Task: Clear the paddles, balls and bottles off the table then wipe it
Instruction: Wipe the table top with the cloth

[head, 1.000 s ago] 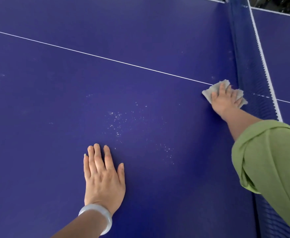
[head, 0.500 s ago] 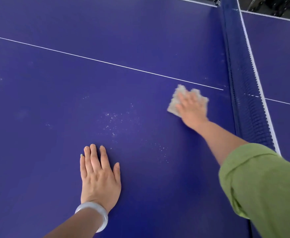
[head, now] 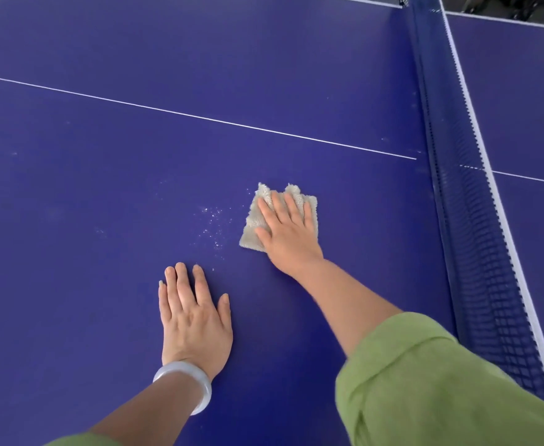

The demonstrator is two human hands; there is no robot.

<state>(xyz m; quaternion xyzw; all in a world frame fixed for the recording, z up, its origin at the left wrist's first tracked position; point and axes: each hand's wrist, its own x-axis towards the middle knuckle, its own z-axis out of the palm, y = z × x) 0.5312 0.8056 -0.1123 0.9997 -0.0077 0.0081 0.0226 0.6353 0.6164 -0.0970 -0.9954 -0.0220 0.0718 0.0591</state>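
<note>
In the head view, a beige, square terry cloth (head: 253,228) is pressed flat on the dark blue table-tennis table (head: 103,188) under the right hand (head: 288,233), whose fingers are laid straight and spread over it, nothing being gripped. The cloth's left edge and far corners are left uncovered. Pale specks (head: 214,220) are scattered just left of the cloth. The left hand (head: 193,313) is rested flat and open on the table, nearer than the cloth. A dark blue mesh net (head: 476,220) is seen well to the right.
</note>
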